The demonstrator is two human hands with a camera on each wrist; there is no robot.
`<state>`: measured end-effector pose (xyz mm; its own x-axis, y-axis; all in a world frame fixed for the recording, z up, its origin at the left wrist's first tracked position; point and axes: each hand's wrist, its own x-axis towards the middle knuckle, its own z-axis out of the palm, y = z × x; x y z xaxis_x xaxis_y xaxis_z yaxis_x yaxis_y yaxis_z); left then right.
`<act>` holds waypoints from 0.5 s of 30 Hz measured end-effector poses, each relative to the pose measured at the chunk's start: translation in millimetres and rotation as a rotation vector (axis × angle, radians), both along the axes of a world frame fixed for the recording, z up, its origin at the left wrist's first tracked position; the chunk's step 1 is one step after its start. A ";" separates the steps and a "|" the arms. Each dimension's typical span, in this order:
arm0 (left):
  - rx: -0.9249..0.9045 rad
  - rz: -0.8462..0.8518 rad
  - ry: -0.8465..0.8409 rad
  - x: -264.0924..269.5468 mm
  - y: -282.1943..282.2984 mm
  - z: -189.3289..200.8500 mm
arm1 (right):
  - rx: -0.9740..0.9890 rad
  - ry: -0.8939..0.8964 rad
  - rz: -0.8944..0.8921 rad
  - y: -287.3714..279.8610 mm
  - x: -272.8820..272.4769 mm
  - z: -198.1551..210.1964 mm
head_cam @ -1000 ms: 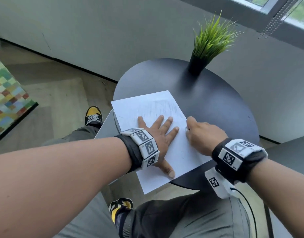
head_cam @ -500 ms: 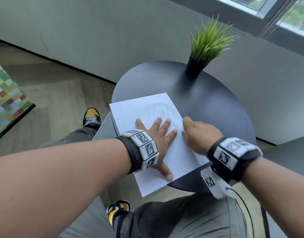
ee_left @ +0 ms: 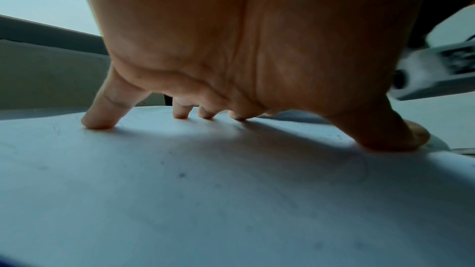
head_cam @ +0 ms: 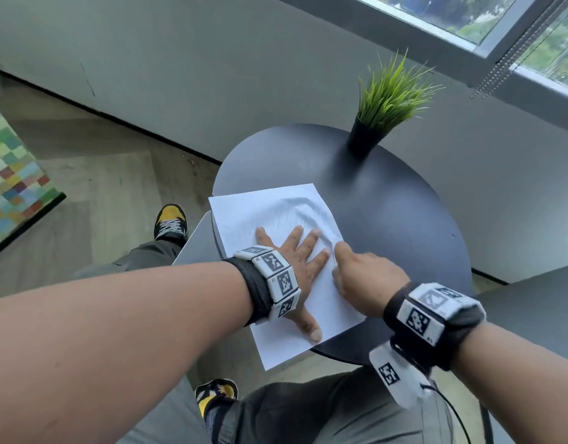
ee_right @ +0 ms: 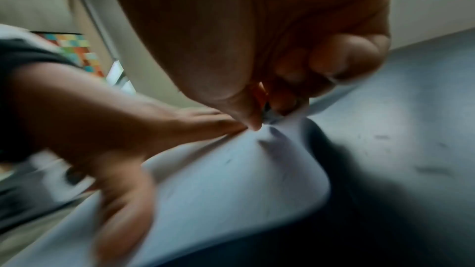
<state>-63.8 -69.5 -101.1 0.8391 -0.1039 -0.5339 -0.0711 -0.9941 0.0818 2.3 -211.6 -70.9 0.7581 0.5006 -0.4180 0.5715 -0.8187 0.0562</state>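
A white sheet of paper (head_cam: 276,213) (ee_left: 205,190) (ee_right: 231,170) with faint pencil marks lies on the round dark table (head_cam: 388,219), its near corner hanging over the edge. My left hand (head_cam: 295,261) (ee_left: 231,48) lies flat on the sheet with fingers spread, pressing it down. Just right of those fingers, my right hand (head_cam: 362,277) (ee_right: 257,27) has its fingers curled. Thumb and fingers pinch a small object (ee_right: 270,116) against the paper, too blurred to identify. The sheet is buckled into a curved ridge beyond the right hand.
A green grass plant in a black pot (head_cam: 361,141) stands at the table's far side. A grey panel (head_cam: 193,241) sits by the table's left edge, and a grey surface (head_cam: 532,299) lies at the right. My legs and shoes are below, and a chequered rug (head_cam: 13,174) lies far left.
The right hand has slid left along the paper toward the left hand's fingertips. The sheet, flat before, now bulges into a ridge. The left hand stays pressed flat.
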 end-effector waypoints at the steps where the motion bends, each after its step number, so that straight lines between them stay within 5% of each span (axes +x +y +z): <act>1: -0.005 0.002 -0.001 0.1 0.3 0.0 | -0.012 0.003 0.024 -4.3 -7.1 -0.9; 7: 0.002 0.001 -0.009 1.3 -1.4 -1.5 | 0.054 -0.062 -0.085 -4.7 34.0 1.0; 12: -0.003 0.008 0.000 2.2 -2.5 -0.3 | 0.020 0.022 0.137 -18.6 -39.0 1.5; 15: 0.008 0.005 -0.022 1.7 -2.1 -1.6 | 0.049 -0.014 -0.022 -10.8 -2.2 -1.3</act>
